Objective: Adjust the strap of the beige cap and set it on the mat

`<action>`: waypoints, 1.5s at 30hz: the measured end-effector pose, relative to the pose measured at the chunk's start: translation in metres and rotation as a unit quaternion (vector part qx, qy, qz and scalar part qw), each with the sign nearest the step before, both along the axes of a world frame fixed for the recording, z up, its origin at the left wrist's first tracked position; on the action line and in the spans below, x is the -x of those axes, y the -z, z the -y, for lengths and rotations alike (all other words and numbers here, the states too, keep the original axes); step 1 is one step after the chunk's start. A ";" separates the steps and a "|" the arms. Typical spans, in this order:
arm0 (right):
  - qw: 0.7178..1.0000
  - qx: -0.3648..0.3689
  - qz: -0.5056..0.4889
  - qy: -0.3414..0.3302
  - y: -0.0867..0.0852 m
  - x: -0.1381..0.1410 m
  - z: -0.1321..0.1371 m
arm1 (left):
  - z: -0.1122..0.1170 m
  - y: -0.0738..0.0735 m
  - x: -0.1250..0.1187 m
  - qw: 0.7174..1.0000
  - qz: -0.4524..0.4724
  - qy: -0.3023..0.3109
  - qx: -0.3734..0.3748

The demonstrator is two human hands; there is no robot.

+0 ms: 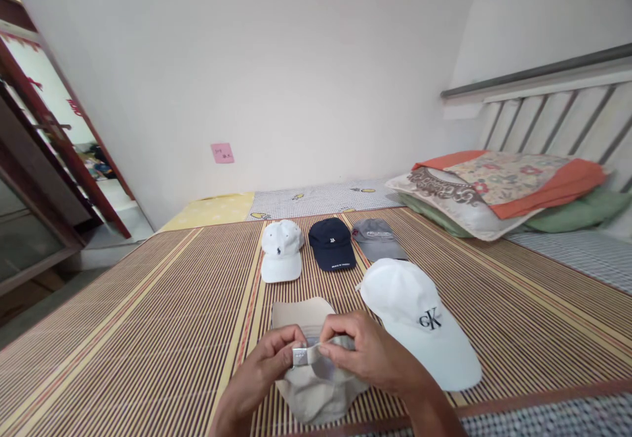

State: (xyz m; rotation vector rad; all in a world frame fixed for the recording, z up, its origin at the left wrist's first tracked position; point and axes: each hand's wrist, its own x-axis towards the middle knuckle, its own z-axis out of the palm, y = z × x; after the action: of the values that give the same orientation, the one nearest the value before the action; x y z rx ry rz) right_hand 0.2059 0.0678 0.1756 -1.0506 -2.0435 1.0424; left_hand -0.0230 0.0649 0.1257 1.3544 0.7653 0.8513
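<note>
A beige cap (309, 318) lies upside down on the striped bamboo mat (148, 318) in front of me. My left hand (264, 368) pinches its metal strap buckle (299, 356). Fingers of my right hand (368, 351) grip the strap just right of the buckle. A white cap with a black logo (419, 322) rests beside my right hand. Farther back stand three caps in a row: white (281, 249), navy (332, 243) and grey (378, 239).
Pillows (498, 190) are stacked at the back right against a slatted headboard (557, 114). A white wall (276, 75) with a pink note (222, 153) rises behind the bed. A dark wooden door frame (54, 154) stands at the left.
</note>
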 end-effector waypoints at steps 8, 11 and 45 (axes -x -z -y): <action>1.000 0.001 0.015 0.021 0.000 0.002 0.000 | 0.000 0.001 0.001 1.000 0.021 0.006 0.008; 1.000 0.010 0.005 0.005 0.000 0.001 0.001 | 0.000 0.002 0.002 1.000 0.011 0.004 0.007; 0.992 0.087 -0.070 -0.050 0.020 -0.013 -0.016 | -0.001 0.001 -0.002 1.000 0.000 -0.006 0.000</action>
State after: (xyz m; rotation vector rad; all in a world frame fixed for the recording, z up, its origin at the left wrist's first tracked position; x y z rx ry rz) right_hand 0.2194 0.0836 0.1557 -0.9388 -1.9365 1.3283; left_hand -0.0208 0.0664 0.1249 1.3510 0.7747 0.8615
